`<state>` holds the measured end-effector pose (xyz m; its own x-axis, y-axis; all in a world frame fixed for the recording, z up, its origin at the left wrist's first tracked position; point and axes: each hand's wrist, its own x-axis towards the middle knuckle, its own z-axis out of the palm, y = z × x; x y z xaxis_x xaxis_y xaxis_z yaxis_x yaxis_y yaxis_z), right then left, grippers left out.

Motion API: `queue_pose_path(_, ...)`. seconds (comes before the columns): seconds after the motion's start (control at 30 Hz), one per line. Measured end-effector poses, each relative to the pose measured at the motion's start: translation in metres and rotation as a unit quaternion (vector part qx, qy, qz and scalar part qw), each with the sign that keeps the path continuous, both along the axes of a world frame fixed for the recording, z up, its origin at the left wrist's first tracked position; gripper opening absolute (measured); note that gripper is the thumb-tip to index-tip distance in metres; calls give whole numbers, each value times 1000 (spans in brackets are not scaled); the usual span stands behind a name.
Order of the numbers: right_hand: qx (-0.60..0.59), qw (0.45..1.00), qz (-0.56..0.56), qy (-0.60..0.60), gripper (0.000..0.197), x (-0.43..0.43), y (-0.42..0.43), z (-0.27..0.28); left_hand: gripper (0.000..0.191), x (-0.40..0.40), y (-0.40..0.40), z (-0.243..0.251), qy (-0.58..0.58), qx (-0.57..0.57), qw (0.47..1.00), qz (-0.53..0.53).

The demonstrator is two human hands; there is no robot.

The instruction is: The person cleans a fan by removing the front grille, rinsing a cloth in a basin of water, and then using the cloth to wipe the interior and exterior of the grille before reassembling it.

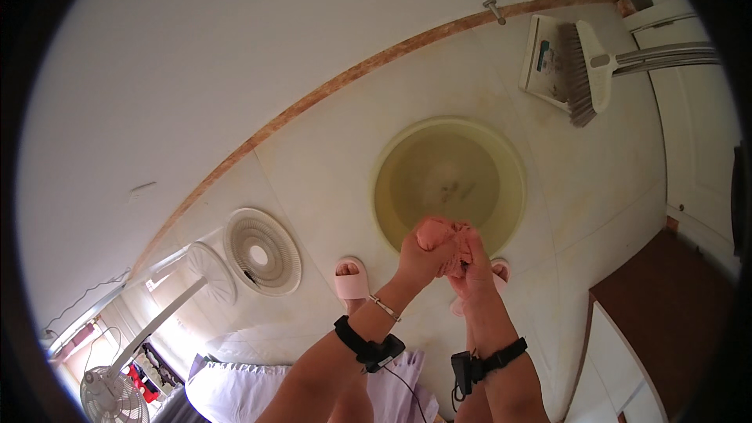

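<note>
A bunched pink cloth (452, 247) is squeezed between both of my hands, over the near rim of a round pale yellow basin (517, 200). My left hand (426, 261) grips its left side. Around the right part of the cloth, my right hand (479, 270) is closed. Cloudy water (437, 170) stands in the basin, with a few dark blurred patches in it that I cannot make out. The basin rests on the tiled floor just beyond my feet in pink slippers (352, 285). My fingers partly hide the cloth.
A white dustpan (540, 64) and a broom (596, 64) stand at the far right near a white door (687, 129). On the left lie a fan grille (235, 252) and a standing fan (114, 393). A dark brown-topped cabinet (664, 311) is at right. A metal doorstop (494, 10) projects from the wall.
</note>
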<state>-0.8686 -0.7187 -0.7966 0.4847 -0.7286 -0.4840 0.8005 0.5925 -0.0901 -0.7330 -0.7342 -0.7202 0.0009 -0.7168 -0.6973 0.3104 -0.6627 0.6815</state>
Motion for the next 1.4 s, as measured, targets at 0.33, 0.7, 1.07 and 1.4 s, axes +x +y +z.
queue_pose_path(0.33, -229, 694, 8, 683, 18, 28, -37, 105, 35, 3, -9, 26, 327, 277, 879, 206)
queue_pose_path(0.7, -680, 429, 110, 584, 16, 17, -10, 146, 22, -12, -50, 24, 207, 100, 881, -412)
queue_pose_path(1.07, -753, 331, 166, 543, 18, 31, 5, 55, 35, -59, -37, -5, -359, -131, 668, -638)
queue_pose_path(1.4, -603, 430, 273, 614, 24, 41, -1, -22, 35, -71, -56, -41, -416, -97, 684, -592)
